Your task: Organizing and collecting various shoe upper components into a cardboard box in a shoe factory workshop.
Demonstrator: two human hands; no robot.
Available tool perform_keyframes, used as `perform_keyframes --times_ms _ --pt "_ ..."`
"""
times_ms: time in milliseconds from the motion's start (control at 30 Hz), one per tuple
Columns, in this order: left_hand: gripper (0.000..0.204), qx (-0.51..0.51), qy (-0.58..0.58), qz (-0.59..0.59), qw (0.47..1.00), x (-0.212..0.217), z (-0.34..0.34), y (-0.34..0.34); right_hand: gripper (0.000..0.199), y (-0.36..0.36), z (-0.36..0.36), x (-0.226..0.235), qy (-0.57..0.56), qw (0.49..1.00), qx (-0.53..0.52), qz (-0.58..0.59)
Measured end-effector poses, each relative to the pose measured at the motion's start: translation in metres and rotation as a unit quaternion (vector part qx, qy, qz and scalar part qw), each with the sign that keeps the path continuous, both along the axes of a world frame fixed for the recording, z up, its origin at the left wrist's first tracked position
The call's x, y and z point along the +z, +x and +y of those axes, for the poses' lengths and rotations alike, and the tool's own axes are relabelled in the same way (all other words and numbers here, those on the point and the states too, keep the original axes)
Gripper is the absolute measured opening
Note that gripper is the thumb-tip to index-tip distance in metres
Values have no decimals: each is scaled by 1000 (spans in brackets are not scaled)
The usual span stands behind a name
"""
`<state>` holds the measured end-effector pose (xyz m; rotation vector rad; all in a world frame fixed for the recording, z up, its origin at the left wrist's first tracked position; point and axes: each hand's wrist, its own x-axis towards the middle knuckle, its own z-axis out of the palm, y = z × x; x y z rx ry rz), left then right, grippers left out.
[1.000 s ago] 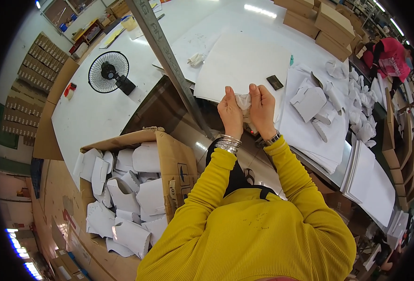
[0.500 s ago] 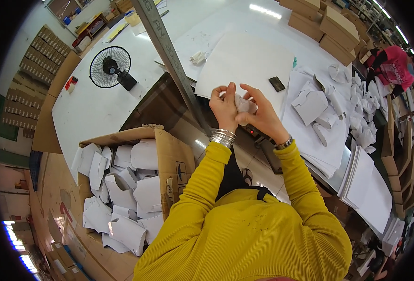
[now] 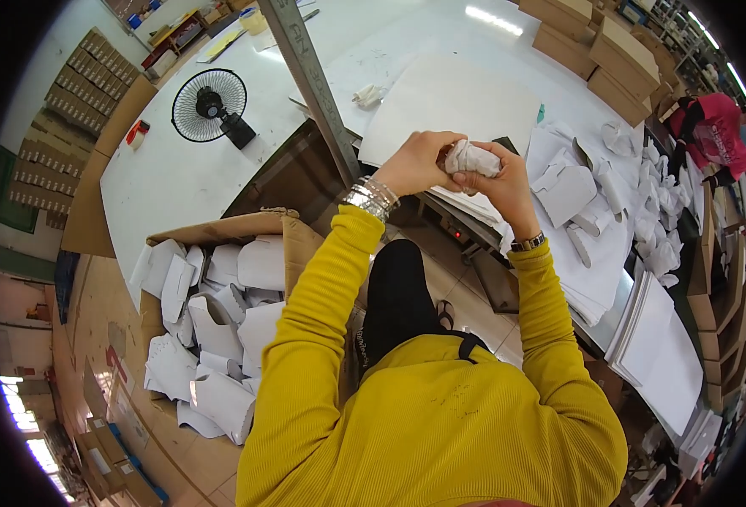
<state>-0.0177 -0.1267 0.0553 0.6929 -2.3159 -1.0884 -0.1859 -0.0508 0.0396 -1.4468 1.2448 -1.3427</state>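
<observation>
A crumpled wad of white paper point(image 3: 473, 159) is held between both hands, above the near edge of a stack of white sheets point(image 3: 441, 93). My left hand point(image 3: 419, 163) curls its fingers round the wad's left end. My right hand point(image 3: 508, 188) grips it from the right, thumb below. Just behind the right hand, a small dark block point(image 3: 505, 144) shows only in part. To the right lie cut white paper pieces point(image 3: 566, 193) on spread white sheets.
A cardboard box point(image 3: 304, 245) full of folded white pieces stands at left. A metal post point(image 3: 310, 80) rises beside the table, near a black fan point(image 3: 208, 106). Crumpled paper point(image 3: 662, 215) piles up at right. Brown boxes point(image 3: 622, 63) and a person in pink point(image 3: 715, 135) are farther back.
Both hands have risen and moved farther from my body with the paper wad, which shows more fully. My elbows have spread and a leg has come into view below.
</observation>
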Motion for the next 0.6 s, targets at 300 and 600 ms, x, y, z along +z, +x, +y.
perform_keyframes --times_ms 300,600 --pt "43 1 21 11 1000 30 -2 43 25 29 -4 17 20 997 70 -40" --pt "45 229 -88 -363 899 99 64 262 20 34 12 27 -39 999 7 -24"
